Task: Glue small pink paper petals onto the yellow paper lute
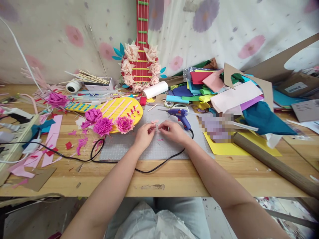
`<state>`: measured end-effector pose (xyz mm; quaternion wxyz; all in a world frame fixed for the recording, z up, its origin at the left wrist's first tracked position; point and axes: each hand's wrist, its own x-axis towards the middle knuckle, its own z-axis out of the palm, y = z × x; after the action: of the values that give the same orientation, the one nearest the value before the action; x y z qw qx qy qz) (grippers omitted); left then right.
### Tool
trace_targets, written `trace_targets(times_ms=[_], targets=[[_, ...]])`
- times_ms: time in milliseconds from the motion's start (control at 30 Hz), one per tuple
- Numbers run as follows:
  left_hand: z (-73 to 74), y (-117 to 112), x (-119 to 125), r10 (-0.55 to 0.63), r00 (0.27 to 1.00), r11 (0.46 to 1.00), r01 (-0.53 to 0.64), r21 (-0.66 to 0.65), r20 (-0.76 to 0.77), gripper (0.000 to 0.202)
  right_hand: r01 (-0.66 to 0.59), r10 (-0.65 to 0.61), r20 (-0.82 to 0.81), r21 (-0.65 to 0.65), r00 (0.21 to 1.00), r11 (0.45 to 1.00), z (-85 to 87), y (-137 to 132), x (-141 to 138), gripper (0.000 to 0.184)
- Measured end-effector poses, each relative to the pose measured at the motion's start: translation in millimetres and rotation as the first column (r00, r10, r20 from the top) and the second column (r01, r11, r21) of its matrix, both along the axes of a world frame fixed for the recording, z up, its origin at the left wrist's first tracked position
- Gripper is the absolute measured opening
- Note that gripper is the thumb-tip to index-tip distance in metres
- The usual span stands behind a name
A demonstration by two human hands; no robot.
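Note:
My left hand (144,135) and my right hand (173,130) meet over the grey cutting mat (119,147), fingers pinched together on a small pink paper piece (156,128) between them. Another small pink petal cut-out (154,121) lies on the mat just beyond my fingers. A blue glue gun (181,116) rests just beyond my right hand, its black cord (99,161) looping across the mat and table. A yellow guitar-shaped board (117,111) with magenta paper flowers (103,126) lies to the left of my hands.
A red paper guitar (142,56) with pale flowers leans on the wall. A heap of coloured felt and paper sheets (224,93) fills the right. A cardboard tube (274,164) lies diagonally at the right. Pink scraps (50,139), a tape roll (73,86) and tools sit left.

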<state>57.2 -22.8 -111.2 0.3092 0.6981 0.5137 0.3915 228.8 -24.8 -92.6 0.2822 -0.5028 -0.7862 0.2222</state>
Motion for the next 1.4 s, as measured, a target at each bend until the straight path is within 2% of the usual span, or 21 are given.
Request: trace_targets(times_ms=[100, 167, 233, 300, 367, 433, 500, 600, 733, 833, 933, 1033, 1100, 1200, 1400], targets=[[-3.7, 0.5, 1.2, 0.031, 0.983, 0.994, -0.012, -0.108, 0.181, 0.011, -0.017, 0.015, -0.014, -0.162, 1.0, 0.987, 17.5, -6.0, 23.4, 0.012], [-4.4, 0.3, 1.9, 0.056, 0.962, 0.988, -0.014, -0.156, 0.268, 0.012, -0.003, -0.001, -0.011, -0.357, 1.0, 0.934, 29.5, -11.1, 46.1, 0.013], [-3.2, -0.5, 2.5, 0.075, 0.952, 0.986, -0.028, -0.162, 0.296, 0.015, 0.039, -0.037, 0.013, -0.479, 0.999, 0.877, 37.7, -14.8, 69.5, 0.021], [-0.7, -1.5, 3.0, 0.091, 0.952, 0.986, -0.045, -0.16, 0.291, 0.015, 0.13, -0.095, 0.099, -0.441, 0.99, 0.888, 39.8, -15.4, 87.4, 0.031], [1.5, -2.1, 3.8, 0.106, 0.949, 0.984, -0.058, -0.167, 0.298, 0.013, 0.291, -0.244, 0.189, -0.282, 0.951, 0.914, 35.3, -11.9, 95.4, 0.038], [2.6, -2.1, 4.9, 0.124, 0.94, 0.981, -0.067, -0.184, 0.319, 0.01, 0.416, -0.389, 0.205, -0.111, 0.898, 0.902, 25.2, -4.8, 92.9, 0.04], [2.7, -1.9, 6.0, 0.142, 0.926, 0.975, -0.07, -0.211, 0.349, 0.007, 0.44, -0.433, 0.154, -0.015, 0.888, 0.898, 11.9, 4.2, 83.3, 0.041], [2.1, -1.1, 6.8, 0.164, 0.904, 0.962, -0.057, -0.269, 0.395, 0.006, 0.469, -0.47, 0.068, 0.035, 0.88, 0.882, -6.8, 16.3, 67.8, 0.036], [2.3, 0.4, 6.6, 0.21, 0.868, 0.939, -0.051, -0.34, 0.449, 0.011, 0.573, -0.576, -0.014, -0.079, 0.817, 0.816, -14.6, 20.5, 59.4, 0.039], [3.6, 1.4, 7.0, 0.255, 0.829, 0.915, -0.04, -0.401, 0.498, 0.014, 0.516, -0.552, -0.228, -0.199, 0.802, 0.833, -6.8, 12.8, 59.0, 0.044], [5.0, 1.6, 7.9, 0.293, 0.803, 0.896, -0.04, -0.443, 0.519, 0.018, 0.339, -0.45, -0.414, -0.314, 0.791, 0.887, 5.1, 1.4, 57.3, 0.045], [5.4, 1.3, 8.5, 0.31, 0.797, 0.892, -0.056, -0.448, 0.518, 0.022, 0.157, -0.331, -0.391, -0.413, 0.859, 0.897, 13.6, -6.8, 52.9, 0.044], [5.0, 1.2, 8.8, 0.308, 0.793, 0.896, -0.056, -0.44, 0.525, 0.024, 0.103, -0.275, -0.33, -0.454, 0.903, 0.885, 15.6, -9.1, 49.4, 0.045], [3.9, 1.3, 9.3, 0.299, 0.78, 0.903, -0.044, -0.428, 0.55, 0.024, 0.1, -0.249, -0.269, -0.467, 0.93, 0.879, 14.7, -9.5, 45.6, 0.045], [3.8, 1.4, 9.2, 0.298, 0.771, 0.904, -0.038, -0.427, 0.563, 0.024, 0.105, -0.254, -0.243, -0.495, 0.936, 0.862, 11.6, -8.8, 44.4, 0.044]])
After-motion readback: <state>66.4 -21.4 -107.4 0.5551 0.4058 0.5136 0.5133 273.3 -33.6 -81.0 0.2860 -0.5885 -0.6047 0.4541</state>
